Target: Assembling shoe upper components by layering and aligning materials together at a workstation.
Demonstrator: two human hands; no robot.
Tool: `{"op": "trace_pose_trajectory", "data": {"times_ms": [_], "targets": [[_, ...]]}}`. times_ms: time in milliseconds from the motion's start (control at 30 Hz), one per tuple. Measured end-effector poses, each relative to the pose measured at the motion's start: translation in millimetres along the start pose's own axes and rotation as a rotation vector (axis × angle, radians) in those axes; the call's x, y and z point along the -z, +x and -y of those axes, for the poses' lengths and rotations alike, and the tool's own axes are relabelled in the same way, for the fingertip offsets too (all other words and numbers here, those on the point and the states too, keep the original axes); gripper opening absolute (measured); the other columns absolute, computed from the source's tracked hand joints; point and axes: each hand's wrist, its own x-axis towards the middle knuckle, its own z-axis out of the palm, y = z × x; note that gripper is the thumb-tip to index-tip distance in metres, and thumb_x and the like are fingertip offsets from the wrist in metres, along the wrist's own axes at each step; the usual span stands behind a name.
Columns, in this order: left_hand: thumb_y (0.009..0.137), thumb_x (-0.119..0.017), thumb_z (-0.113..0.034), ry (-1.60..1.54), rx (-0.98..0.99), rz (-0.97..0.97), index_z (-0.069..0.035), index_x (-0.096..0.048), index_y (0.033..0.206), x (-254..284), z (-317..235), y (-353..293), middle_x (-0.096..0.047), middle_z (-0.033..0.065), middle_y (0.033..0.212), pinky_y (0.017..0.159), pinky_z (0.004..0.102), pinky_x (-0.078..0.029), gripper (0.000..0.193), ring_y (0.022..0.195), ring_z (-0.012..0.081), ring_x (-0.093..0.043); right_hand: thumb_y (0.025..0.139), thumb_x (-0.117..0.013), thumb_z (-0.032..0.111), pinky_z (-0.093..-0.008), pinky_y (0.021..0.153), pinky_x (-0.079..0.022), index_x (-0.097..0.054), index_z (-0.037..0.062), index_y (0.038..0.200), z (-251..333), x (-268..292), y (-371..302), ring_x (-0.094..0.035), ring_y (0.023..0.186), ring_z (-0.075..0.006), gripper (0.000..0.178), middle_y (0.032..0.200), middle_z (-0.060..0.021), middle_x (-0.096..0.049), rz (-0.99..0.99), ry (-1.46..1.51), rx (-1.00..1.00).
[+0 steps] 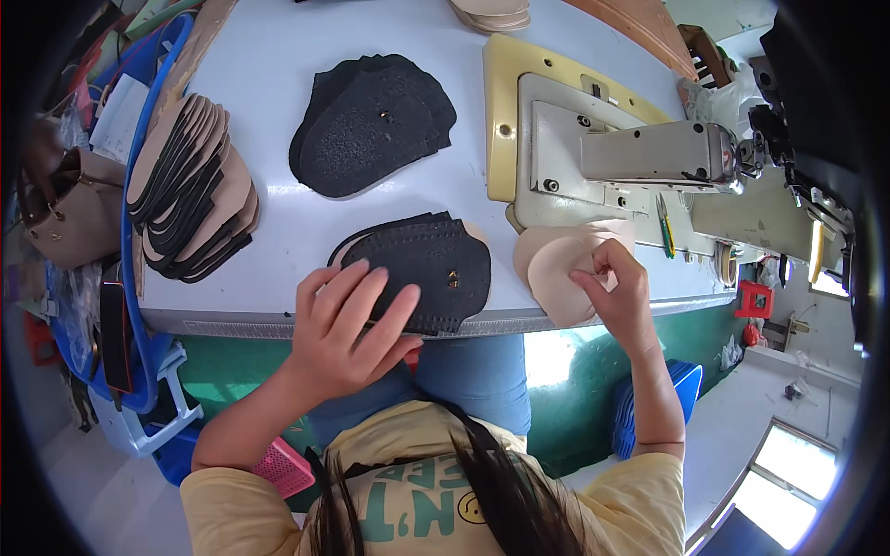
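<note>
While my left hand (338, 338) splays its fingers at the left end of the crosswise black piece (426, 259), my right hand (619, 287) bunches at the right side of the pale pieces (559, 267), grip unclear.

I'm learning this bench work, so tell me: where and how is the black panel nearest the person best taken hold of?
I'd pinch the black panel by its curved right edge, coming from the right: that edge is uncovered, while the left hand overlaps the panel's left part in view. Stay clear of the brass-coloured fittings.
</note>
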Motion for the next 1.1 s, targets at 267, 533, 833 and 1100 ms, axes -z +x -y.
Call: {"op": "trace_pose_trajectory", "data": {"times_ms": [267,533,833,1100], "targets": [[0.078,-0.071,-0.023,-0.047,0.075,-0.038,-0.005,-0.06,0.115,-11.2,-3.3,-26.2,-0.056,0.0173,0.125,0.092,0.05,-0.043,0.043,0.115,0.0357,-0.052,0.063,-0.073,-0.004,-0.0414,0.106,-0.031,-0.058,0.0035,0.068,21.0,46.9,-18.0,-0.035,0.133,-0.0339,0.017,0.142,-0.0162,-0.044,0.481,0.272,0.114],[0.077,-0.072,-0.017,-0.025,0.107,-0.155,-0.006,-0.062,0.111,-16.7,-4.6,-31.3,-0.057,0.0157,0.121,0.088,0.0469,-0.046,0.037,0.114,0.031,-0.054,0.065,-0.064,-0.009,-0.0388,0.098,-0.039,-0.06,0.0031,0.07,44.9,60.1,-0.7,-0.048,0.122,-0.0329,0.013,0.119,-0.0181,-0.059,0.636,0.302,0.025],[0.077,-0.072,-0.022,0.01,0.095,-0.114,-0.007,-0.065,0.106,-11.3,-2.1,-36.4,-0.058,0.0129,0.119,0.083,0.0427,-0.046,0.034,0.109,0.0278,-0.058,0.08,-0.063,-0.009,-0.0215,0.076,-0.047,-0.063,-0.0027,0.097,97.2,-18.0,37.3,-0.06,0.083,-0.0093,0.019,0.088,-0.0055,-0.064,0.14,0.678,-0.083],[0.075,-0.072,-0.025,0.022,0.098,-0.186,-0.008,-0.067,0.104,-21.0,-3.6,-42.0,-0.055,0.0121,0.12,0.079,0.0381,-0.039,0.033,0.107,0.0285,-0.06,0.087,-0.065,-0.001,-0.017,0.067,-0.049,-0.061,-0.0036,0.102,96.7,-63.8,43.4,-0.062,0.076,-0.0061,0.017,0.089,-0.0053,-0.066,0.194,0.754,-0.122]]}}
